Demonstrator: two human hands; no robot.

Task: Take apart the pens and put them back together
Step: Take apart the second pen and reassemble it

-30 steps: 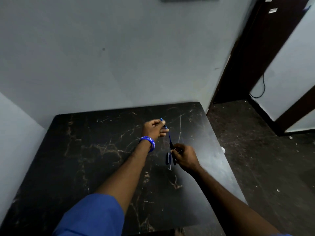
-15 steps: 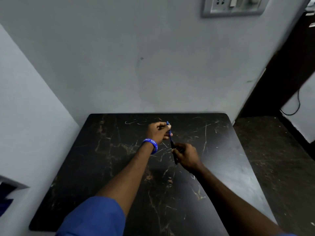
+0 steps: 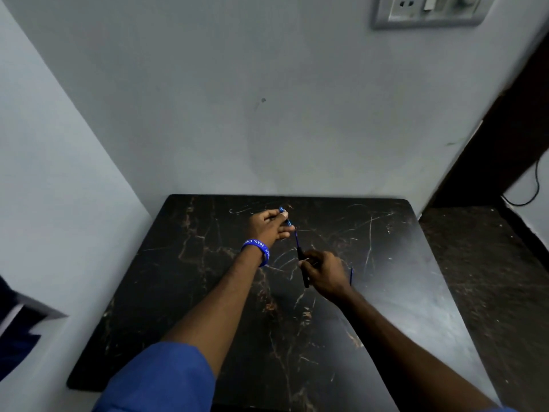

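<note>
My left hand (image 3: pixel 271 226), with a blue wristband, pinches the blue end piece (image 3: pixel 285 217) of a pen above the black marble table (image 3: pixel 208 278). From it a thin blue refill (image 3: pixel 296 239) runs down into a dark pen barrel (image 3: pixel 302 263). My right hand (image 3: pixel 325 273) is closed around that barrel, whose lower end sticks out below my fingers. Another thin blue refill (image 3: pixel 351 275) lies on the table just right of my right hand.
The table stands in a corner against grey walls. A switch and socket plate (image 3: pixel 430 10) is high on the back wall. A dark doorway and floor (image 3: pixel 490 263) lie to the right. A blue and white object (image 3: pixel 15 331) sits at the left edge.
The view has swung left and up, bringing the socket plate into sight. My hands stay together on the pen; the blue refill now shows a little longer between them.
</note>
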